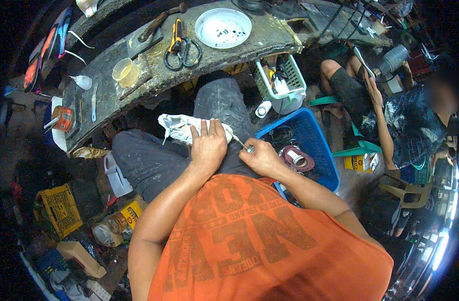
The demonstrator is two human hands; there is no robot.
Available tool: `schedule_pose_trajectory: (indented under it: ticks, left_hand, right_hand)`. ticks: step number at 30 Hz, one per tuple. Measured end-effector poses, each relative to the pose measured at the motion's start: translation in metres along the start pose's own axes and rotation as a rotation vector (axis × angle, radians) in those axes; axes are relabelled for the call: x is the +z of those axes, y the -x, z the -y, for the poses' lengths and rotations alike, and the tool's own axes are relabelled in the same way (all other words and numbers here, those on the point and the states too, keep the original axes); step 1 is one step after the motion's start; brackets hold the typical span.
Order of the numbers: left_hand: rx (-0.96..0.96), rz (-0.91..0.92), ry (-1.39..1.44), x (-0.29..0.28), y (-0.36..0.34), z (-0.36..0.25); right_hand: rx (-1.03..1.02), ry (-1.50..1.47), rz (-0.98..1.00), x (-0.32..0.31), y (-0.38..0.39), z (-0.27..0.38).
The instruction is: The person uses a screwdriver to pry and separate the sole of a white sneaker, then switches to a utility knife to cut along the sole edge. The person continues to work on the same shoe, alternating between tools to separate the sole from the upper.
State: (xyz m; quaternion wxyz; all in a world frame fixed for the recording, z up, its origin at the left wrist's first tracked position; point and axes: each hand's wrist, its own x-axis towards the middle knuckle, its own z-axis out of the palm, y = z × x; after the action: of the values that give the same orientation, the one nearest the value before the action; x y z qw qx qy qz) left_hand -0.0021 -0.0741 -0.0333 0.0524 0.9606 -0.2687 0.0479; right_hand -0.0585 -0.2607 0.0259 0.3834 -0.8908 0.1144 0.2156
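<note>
Two bare hands attend one white lace-up shoe (178, 128) lying over the lap (145, 160), on the near side of the workbench (272, 36): left hand (209, 144) laid fingers-extended across its upper, right hand (260, 157) pinching a thin-shafted tool (238, 140) at its right end. Sound practice would be bracing the shoe firmly, fingers clear of the shaft's line; tip contact cannot be confirmed.

Shoe (179, 129) over lap (219, 100), workbench (269, 32) ahead, bowl (209, 26) and scissors (185, 50) on it, basket (317, 145) at right
</note>
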Motion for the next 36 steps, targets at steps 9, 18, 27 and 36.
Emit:
schedule_pose_trajectory:
  ticks: [9, 18, 27, 36]
  left_hand:
    - [-0.022, 0.027, 0.036, 0.002, 0.0, 0.001]
    - [-0.057, -0.246, 0.375, -0.022, 0.01, 0.018]
    - [0.126, -0.289, 0.479, -0.023, -0.004, 0.023]
    - [0.156, -0.108, 0.297, -0.042, 0.0, 0.041]
  right_hand:
    - [-0.032, 0.011, -0.022, 0.005, 0.001, -0.006]
    - [0.02, -0.281, 0.054, 0.007, -0.004, -0.027]
    - [0.072, -0.696, 0.025, -0.006, -0.011, -0.024]
    - [0.05, -0.466, 0.114, -0.004, -0.007, -0.011]
